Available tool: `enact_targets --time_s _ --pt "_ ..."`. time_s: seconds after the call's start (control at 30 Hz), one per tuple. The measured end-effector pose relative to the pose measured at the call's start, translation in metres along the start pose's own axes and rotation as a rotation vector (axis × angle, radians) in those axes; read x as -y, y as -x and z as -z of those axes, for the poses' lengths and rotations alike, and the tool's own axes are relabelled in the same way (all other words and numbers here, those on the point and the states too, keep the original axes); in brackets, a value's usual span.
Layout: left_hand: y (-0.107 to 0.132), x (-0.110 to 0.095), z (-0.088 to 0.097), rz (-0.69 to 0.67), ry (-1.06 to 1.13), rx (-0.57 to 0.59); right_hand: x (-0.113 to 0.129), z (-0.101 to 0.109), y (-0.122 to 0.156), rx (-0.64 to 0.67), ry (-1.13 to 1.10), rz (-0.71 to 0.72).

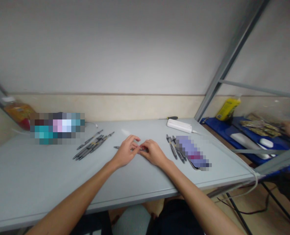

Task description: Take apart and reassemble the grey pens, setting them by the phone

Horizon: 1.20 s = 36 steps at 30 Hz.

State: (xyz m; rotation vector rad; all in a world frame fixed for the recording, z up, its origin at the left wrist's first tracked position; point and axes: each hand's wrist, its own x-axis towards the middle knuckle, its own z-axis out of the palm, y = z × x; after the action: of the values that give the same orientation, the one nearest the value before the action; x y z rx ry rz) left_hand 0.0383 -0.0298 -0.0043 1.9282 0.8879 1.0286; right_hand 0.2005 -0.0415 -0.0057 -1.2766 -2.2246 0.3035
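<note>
While both hands meet over the middle of the table (pixel 37 182), the head view shows them closed on a single pen (pixel 117 148) that lies low over the tabletop; the left hand (pixel 125 154) has its fingers curled and pinched around the barrel, one end poking out past its knuckles toward the left; the right hand (pixel 154 154) comes in from the other side with its fingertips drawn together at the same pen, though its exact hold is partly hidden behind the fingers. Gripped from both sides like this, the pen looks steadied against twisting, with both wrists resting near the surface for support.

A loose bunch of pens (pixel 92 147) lies fanned out to the left, well apart from the hands; a smaller row of pens (pixel 175 150) lies to the right, just beside a blurred flat thing (pixel 193 154); two separate piles, one on each side, keep either within an easy reach.

At the back sit a white charger (pixel 179 125) and a screwdriver (pixel 171 117), near the wall. Bare tabletop lies between the hands and the near edge; the right edge is close to the blurred thing, and a slanted metal post (pixel 223 70) rises beyond the far right corner.
</note>
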Motion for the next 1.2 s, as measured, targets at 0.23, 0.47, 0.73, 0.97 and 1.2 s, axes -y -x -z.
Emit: enact_targets --time_s 0.23,0.47,0.73,0.97,1.2 --pt "0.001 0.001 0.009 -0.054 -0.055 -0.11 0.0 0.005 -0.001 -0.03 -0.171 -0.138" --pt "0.001 0.001 0.029 -0.201 -0.705 -0.025 -0.01 0.011 -0.002 -0.127 -0.485 -0.353" --pt "-0.001 -0.007 0.025 -0.327 -0.995 0.017 -0.01 0.024 0.002 -0.024 -0.606 -0.283" --pt "0.001 -0.013 0.011 -0.396 -1.134 0.119 0.031 0.031 0.01 0.135 0.311 -0.086" --pt "0.008 -0.024 0.007 -0.404 -1.227 0.146 0.028 0.039 -0.007 0.379 0.079 -0.289"
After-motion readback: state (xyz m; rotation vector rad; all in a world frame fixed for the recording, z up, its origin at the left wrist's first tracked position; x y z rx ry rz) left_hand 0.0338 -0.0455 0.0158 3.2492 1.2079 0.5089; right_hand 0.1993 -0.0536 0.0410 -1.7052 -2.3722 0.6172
